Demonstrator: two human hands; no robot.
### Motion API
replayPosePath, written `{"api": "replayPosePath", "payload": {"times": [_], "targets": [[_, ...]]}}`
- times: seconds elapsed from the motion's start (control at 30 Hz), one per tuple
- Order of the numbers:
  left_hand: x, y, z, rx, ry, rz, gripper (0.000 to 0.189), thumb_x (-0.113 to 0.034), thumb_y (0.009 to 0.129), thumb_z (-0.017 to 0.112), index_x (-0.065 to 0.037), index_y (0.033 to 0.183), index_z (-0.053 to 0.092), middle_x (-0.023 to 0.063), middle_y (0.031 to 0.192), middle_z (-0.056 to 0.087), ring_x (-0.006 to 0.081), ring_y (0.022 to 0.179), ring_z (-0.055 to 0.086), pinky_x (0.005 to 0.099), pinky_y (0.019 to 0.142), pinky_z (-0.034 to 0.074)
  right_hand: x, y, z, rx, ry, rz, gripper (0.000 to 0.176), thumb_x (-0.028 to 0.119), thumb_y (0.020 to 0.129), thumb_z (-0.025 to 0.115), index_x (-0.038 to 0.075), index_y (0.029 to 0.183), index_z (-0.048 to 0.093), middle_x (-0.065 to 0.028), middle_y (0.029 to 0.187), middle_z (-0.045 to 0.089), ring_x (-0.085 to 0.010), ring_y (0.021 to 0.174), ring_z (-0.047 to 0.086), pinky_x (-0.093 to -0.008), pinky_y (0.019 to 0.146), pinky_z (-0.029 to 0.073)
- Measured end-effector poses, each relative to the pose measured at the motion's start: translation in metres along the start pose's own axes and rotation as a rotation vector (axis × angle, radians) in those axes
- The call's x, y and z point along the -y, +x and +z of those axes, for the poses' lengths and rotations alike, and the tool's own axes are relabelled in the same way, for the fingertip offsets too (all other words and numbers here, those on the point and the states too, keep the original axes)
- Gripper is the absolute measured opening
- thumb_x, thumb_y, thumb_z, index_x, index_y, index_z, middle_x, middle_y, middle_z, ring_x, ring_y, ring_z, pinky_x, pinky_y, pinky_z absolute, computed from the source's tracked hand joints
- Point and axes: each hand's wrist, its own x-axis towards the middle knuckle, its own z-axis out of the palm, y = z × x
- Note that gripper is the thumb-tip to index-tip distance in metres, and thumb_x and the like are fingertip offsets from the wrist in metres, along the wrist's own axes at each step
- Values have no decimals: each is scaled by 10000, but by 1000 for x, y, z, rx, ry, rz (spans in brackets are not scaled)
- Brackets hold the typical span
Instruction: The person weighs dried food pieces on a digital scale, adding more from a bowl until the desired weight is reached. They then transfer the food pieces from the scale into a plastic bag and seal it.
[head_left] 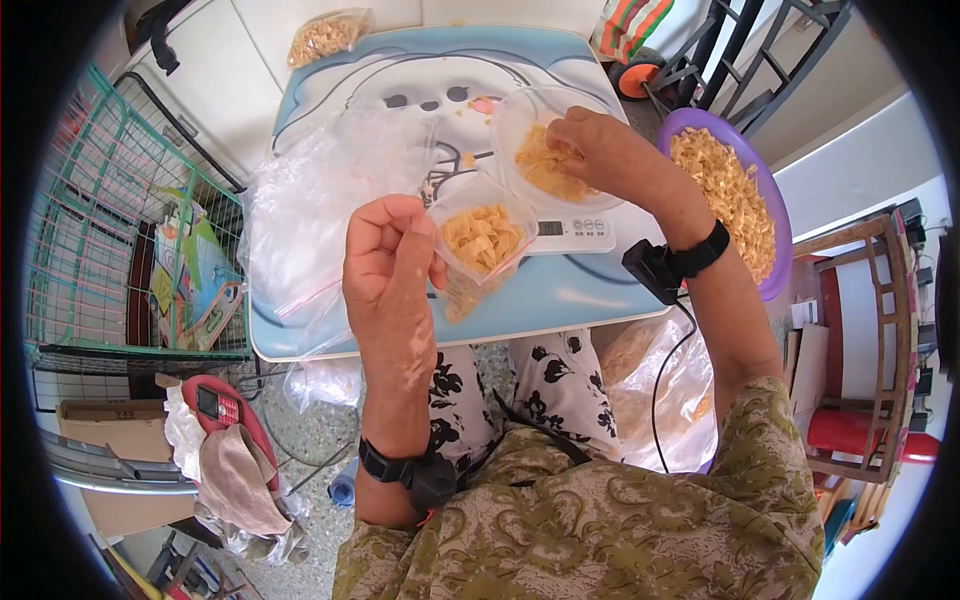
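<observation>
My left hand [390,265] pinches the rim of a small clear zip bag [457,275]. Its mouth is open, showing yellow dried flakes [482,237] inside. My right hand [605,155] reaches into a clear round bowl [510,115], its fingers curled down onto more of the yellow flakes [545,165]; the fingertips are partly hidden. Beneath the bowl is a white kitchen scale [590,236] with a small display and buttons. Left of the bowl lies a pile of clear plastic bags [325,190].
The low table [570,295] has a cartoon print. To the right stands a purple basin [781,215] full of dried flakes. A filled bag [328,38] sits at the far left edge. A green wire cage [130,230] is at left, a phone [218,405] on a red stool [258,440] below.
</observation>
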Motion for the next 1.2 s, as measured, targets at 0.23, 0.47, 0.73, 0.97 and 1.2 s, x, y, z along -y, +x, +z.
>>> {"api": "replayPosePath", "payload": {"times": [0.23,0.47,0.73,0.97,1.2], "targets": [[1,0,1,3,6,4,150,-95,952,606,-55,1092,569,-26,857,569,33,680,486,189,588,388,-11,-14,9,-176,128,-240,403,99,787,680,29,1174,590,-137,1120,581,-319,1014,598,-396,878,489],[1,-1,2,12,2,5,150,-94,951,608,-54,1090,570,-27,859,569,33,681,486,186,582,380,-5,-2,11,-95,29,-118,362,91,771,683,30,1124,629,-138,1067,604,-321,973,612,-390,861,492],[-1,1,1,13,6,-3,150,-107,951,616,-60,1087,571,-33,848,556,30,668,466,182,573,370,-11,-6,1,-375,174,-163,165,61,791,632,41,950,674,-148,901,626,-305,846,627,-387,765,504],[0,1,5,9,11,-12,161,-113,945,627,-56,1086,573,-35,852,551,29,666,463,178,566,364,-18,-8,2,-446,651,-16,164,31,824,675,35,987,691,-38,897,641,-117,772,607,-252,711,494],[0,2,5,16,13,-19,169,-114,945,626,-50,1093,574,-29,861,556,30,671,476,180,569,378,-18,-11,-8,-427,1050,63,198,73,867,694,4,1052,677,-17,907,677,-84,782,631,-222,715,499]]}}
